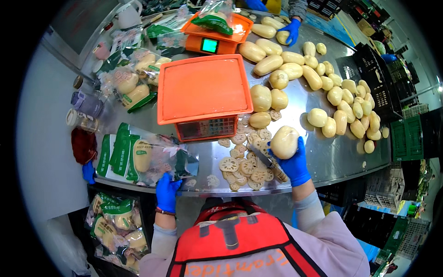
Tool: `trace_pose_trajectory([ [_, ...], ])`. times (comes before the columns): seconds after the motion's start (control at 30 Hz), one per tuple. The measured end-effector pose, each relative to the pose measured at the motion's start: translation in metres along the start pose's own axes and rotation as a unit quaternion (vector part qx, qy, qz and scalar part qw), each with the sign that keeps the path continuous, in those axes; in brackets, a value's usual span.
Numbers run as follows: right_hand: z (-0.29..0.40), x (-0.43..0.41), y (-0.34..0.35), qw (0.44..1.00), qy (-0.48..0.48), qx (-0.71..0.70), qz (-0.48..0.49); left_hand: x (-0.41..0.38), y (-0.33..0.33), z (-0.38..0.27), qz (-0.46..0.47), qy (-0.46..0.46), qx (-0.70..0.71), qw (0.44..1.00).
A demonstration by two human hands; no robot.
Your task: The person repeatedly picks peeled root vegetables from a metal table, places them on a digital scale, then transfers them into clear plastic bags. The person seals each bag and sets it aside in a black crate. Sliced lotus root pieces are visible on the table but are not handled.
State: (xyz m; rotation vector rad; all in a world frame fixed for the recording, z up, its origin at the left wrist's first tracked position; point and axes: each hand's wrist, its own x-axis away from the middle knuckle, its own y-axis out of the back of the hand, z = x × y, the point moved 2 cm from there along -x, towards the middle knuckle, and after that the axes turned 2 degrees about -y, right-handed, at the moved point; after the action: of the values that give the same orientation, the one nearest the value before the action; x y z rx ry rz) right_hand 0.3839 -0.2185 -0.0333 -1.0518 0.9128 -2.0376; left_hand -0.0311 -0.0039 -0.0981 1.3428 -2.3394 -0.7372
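Note:
A thick, peeled lotus root section rests in my blue-gloved right hand, raised over the steel table. Just left of that hand, a knife with a wooden handle lies on a heap of lotus root slices. My left hand, also gloved in blue, is at the table's front edge with its fingers pinching the near edge of a clear printed packaging bag. That bag lies flat on other green-topped bags.
An orange scale stands centrally; a second scale behind holds a bag. Peeled lotus roots spread rightward to a black crate. Filled bags lie left and in a low crate. Another person's gloved hand touches a root.

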Motion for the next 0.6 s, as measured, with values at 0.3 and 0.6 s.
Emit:
trace_pose_trajectory([
  [0.3,-0.059,-0.008,-0.048,0.967,-0.152,0.203,-0.025,-0.005,0.004,-0.025,0.016,0.124,0.113,0.986],
  [0.6,-0.201,-0.045,-0.132,0.856,-0.277,0.391,0.193,-0.001,0.002,-0.013,0.004,0.179,0.359,0.916],
])
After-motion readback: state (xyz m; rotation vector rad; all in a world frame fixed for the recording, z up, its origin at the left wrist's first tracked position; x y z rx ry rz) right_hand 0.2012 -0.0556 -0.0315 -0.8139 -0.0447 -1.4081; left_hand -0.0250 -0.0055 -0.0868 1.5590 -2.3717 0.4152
